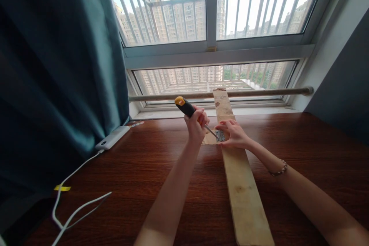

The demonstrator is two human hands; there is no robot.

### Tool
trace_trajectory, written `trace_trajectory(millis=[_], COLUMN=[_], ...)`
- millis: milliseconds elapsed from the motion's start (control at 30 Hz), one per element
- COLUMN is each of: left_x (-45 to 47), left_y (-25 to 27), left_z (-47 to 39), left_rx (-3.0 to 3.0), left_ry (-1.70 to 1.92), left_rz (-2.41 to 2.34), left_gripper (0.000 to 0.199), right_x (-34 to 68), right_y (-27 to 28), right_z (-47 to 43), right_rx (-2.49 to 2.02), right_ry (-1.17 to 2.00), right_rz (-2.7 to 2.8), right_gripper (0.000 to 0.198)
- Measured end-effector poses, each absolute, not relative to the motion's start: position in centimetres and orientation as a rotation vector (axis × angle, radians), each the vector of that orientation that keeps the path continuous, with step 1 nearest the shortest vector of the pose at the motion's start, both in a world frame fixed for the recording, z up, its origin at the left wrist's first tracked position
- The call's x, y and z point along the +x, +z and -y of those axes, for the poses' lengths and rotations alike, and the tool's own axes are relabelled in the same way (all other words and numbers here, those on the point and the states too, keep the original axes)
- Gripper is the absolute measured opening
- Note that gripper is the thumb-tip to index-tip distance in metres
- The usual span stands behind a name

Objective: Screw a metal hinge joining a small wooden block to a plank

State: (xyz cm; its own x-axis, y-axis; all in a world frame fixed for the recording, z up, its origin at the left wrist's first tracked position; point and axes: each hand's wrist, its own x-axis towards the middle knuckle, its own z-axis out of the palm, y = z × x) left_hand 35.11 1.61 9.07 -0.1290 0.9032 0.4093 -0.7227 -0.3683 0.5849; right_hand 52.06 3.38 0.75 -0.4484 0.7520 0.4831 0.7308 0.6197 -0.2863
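Note:
My left hand (197, 125) is wrapped around a screwdriver (185, 106) with a black and yellow handle. Its shaft slants down to the right, and the tip meets a small metal hinge (220, 135). The hinge lies over the joint of a long wooden board (243, 188) and a short wooden piece (209, 137) that sticks out to the left. My right hand (235, 135) rests on the long board, thumb and fingers holding the hinge from its near and far edges. Screw heads show on the hinge, too small to make out well.
All this lies on a dark red-brown wooden tabletop (127, 177). A white power bank (113, 137) with a white cable (76, 171) is at left by the blue curtain (86, 46). The long board's far end reaches a horizontal rail (268, 92) before the window.

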Motion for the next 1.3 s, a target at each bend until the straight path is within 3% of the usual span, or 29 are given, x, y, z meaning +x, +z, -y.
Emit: trace_trajectory(millis=[1300], left_x=[35.7], left_y=[9.0], left_z=[-0.8], left_rx=[0.986], left_ry=[1.617], left_rz=[-0.284], left_gripper=[0.025], right_x=[51.9], right_y=[1.0], right_z=[-3.3], right_rx=[-1.148], right_ry=[0.060], right_rz=[2.255], right_gripper=[0.068])
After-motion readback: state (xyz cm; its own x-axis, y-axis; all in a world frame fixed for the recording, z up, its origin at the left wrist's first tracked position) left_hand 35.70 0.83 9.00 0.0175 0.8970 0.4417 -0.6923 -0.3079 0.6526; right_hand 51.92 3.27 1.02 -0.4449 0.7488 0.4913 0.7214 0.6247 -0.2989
